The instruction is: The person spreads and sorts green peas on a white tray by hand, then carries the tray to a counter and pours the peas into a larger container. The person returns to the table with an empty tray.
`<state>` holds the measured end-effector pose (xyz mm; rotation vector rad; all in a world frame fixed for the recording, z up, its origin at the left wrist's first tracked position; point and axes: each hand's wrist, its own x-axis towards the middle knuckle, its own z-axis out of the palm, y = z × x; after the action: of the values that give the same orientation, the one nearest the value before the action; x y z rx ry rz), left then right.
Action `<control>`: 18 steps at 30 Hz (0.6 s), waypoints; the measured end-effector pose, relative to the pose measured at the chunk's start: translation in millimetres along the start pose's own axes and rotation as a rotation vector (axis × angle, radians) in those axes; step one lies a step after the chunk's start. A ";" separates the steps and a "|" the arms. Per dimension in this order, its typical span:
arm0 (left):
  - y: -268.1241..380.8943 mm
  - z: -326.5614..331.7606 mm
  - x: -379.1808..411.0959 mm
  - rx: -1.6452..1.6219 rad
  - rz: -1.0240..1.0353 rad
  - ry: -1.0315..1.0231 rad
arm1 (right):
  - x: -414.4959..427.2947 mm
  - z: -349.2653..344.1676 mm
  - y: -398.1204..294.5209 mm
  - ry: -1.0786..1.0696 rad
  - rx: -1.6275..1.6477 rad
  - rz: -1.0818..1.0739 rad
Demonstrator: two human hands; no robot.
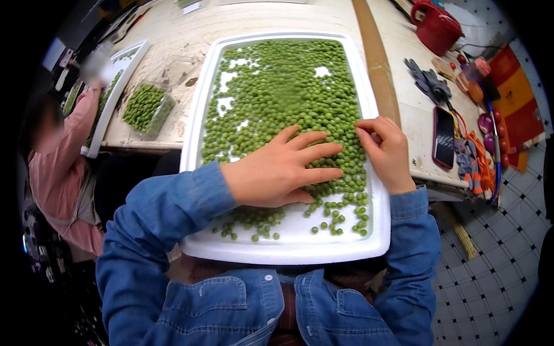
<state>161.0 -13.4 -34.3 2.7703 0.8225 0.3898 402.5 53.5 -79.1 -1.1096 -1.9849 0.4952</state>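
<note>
A white foam tray [285, 253] lies before me, its floor largely covered by loose green peas [281, 86]. My left hand [281, 171] rests palm down over the peas near the middle of the tray, its fingers spread and pointing right. At the tray's right rim is my right hand [383, 149], with thumb and forefinger brought together beside the peas; whether something small is between them cannot be told. The peas lie thick towards the far side and thinner at the near edge, where white foam shows.
Left of the tray stands a clear plastic box of peas [145, 108]. Beyond it a co-worker in a pink top [65, 173] reaches into another white tray [117, 91]. On the right are a phone [443, 137], grey gloves [426, 80] and a red pot [437, 28].
</note>
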 end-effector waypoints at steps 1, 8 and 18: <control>-1.5 5.7 6.4 0.016 0.002 -0.062 | -0.2 0.1 0.2 0.012 0.008 -0.015; -18.3 -6.9 -15.0 -0.140 0.004 -0.061 | 0.6 -1.3 1.8 -0.006 0.026 -0.025; -25.2 -26.7 -69.3 -0.312 -0.358 0.114 | 0.2 -0.5 2.1 -0.009 0.020 -0.002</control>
<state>84.1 -27.8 -29.5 2.2762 1.1493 0.5553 404.0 54.7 -80.1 -1.0948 -1.9851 0.5186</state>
